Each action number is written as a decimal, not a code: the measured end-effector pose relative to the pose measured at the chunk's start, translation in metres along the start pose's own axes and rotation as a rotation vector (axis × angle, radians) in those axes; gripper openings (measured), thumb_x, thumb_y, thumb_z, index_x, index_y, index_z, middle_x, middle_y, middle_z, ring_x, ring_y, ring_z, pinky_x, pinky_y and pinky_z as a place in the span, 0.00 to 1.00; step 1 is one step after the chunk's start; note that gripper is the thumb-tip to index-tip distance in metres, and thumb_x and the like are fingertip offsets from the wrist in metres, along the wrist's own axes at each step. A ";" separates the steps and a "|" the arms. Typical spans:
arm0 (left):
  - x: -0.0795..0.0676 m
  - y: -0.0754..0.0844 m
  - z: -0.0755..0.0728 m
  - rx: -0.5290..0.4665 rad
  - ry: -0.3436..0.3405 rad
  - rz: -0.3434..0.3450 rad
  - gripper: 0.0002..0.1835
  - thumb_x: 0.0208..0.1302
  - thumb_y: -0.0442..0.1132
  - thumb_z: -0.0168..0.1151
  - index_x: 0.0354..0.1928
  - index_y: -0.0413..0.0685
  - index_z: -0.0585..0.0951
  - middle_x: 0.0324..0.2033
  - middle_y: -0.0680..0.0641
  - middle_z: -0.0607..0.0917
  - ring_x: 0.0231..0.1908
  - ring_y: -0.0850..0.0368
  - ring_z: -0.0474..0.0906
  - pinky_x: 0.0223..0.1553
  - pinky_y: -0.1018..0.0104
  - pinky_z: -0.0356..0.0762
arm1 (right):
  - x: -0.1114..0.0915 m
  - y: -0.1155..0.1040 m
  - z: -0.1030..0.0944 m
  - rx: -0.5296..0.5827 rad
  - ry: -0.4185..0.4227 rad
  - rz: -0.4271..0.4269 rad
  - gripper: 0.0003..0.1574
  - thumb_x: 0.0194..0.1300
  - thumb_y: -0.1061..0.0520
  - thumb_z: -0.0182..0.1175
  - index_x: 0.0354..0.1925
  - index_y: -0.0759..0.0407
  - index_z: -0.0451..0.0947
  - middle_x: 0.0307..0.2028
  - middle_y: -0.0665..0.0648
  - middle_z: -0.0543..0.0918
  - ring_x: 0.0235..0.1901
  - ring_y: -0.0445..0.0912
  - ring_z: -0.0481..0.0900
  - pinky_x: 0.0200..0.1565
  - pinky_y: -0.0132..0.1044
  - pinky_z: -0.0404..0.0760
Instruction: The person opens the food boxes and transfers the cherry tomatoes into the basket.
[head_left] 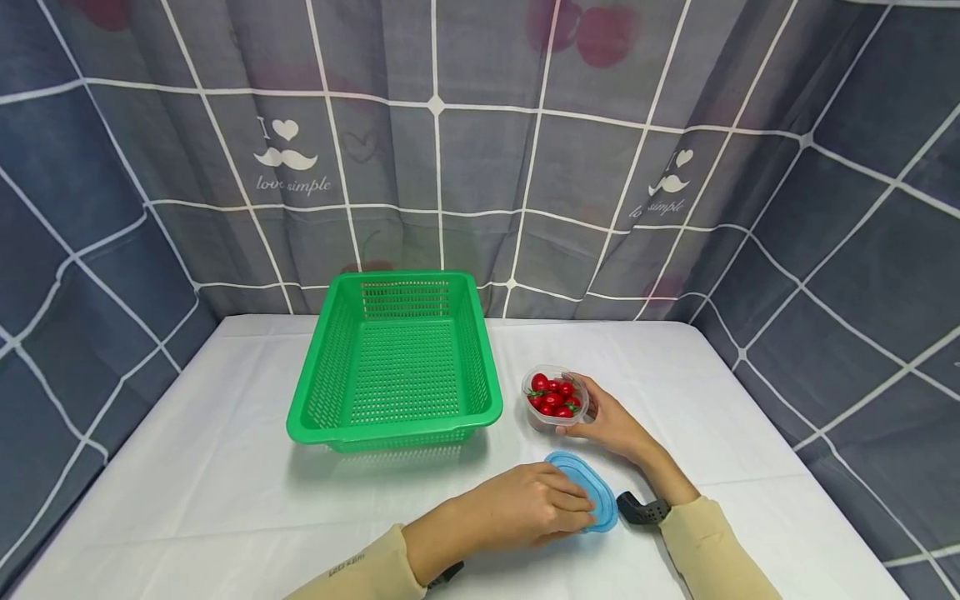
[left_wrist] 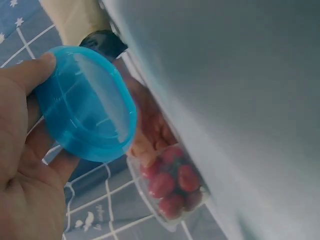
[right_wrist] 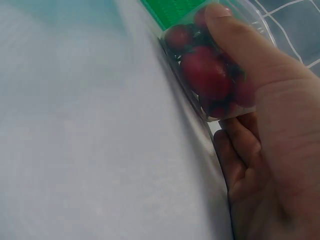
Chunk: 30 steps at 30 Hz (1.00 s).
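Note:
Between the thumb and fingers of my left hand (head_left: 525,504) is a translucent blue lid (left_wrist: 85,105), tilted close over the white table at the front. In the head view this lid (head_left: 603,500) partly shows beyond the fingers. My right hand (head_left: 611,425) grips a clear plastic container (head_left: 540,422) from its right side, thumb and fingers around its wall. Several red cherry tomatoes (head_left: 552,400) with green stems fill the uncovered container. Through the clear wall, the tomatoes (right_wrist: 205,72) also show in the right wrist view, beside the thumb.
A green plastic basket (head_left: 393,437) with perforated sides stands left of the container, holding nothing. The white cloth (head_left: 225,492) covers the table. Grey checked curtains (head_left: 480,158) hang behind and at both sides.

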<state>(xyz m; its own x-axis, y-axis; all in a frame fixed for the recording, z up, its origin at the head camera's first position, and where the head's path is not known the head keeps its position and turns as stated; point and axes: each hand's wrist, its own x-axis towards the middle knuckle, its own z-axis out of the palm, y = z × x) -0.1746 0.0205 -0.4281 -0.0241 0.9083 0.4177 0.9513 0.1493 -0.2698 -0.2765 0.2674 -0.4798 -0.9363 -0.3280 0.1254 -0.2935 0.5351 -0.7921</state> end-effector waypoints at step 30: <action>-0.005 0.004 0.005 -0.193 -0.260 -0.038 0.12 0.66 0.53 0.71 0.48 0.63 0.90 0.51 0.62 0.88 0.55 0.70 0.81 0.61 0.79 0.72 | 0.000 -0.001 0.000 -0.010 0.006 0.008 0.60 0.53 0.45 0.80 0.77 0.47 0.61 0.75 0.58 0.68 0.73 0.62 0.68 0.70 0.59 0.68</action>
<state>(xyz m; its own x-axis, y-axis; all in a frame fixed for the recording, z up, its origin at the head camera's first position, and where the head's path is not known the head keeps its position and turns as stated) -0.1727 0.0187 -0.4355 -0.1149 0.9765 0.1821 0.9883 0.1309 -0.0783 -0.2758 0.2663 -0.4789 -0.9399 -0.3187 0.1226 -0.2876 0.5452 -0.7874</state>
